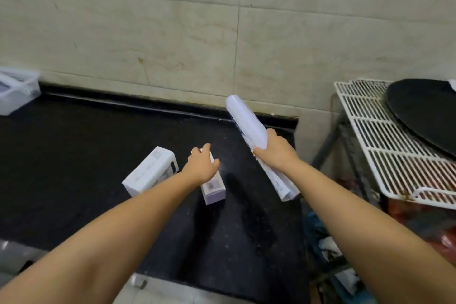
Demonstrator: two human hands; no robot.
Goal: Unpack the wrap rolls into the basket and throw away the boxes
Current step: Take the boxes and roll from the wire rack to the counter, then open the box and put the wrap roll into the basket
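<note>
while the left hand (202, 164) grips a small white cardboard box (212, 186) on the black stone counter (74, 155) | right hand (274, 148) grips a long white wrap roll (249, 126) right of that box

Wide bare counter (74, 145) is left open to the left, up to a clear tub (17, 92) at the far corner. The middle is blocked by two boxes (150, 171) (213, 186). Passage rightward is barred by a wire rack (385, 145) beside the counter.

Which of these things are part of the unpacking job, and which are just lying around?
Part of the job:
wrap roll in right hand
box under left hand
second box
clear basket

Lying about:
wire rack
black pan
</note>
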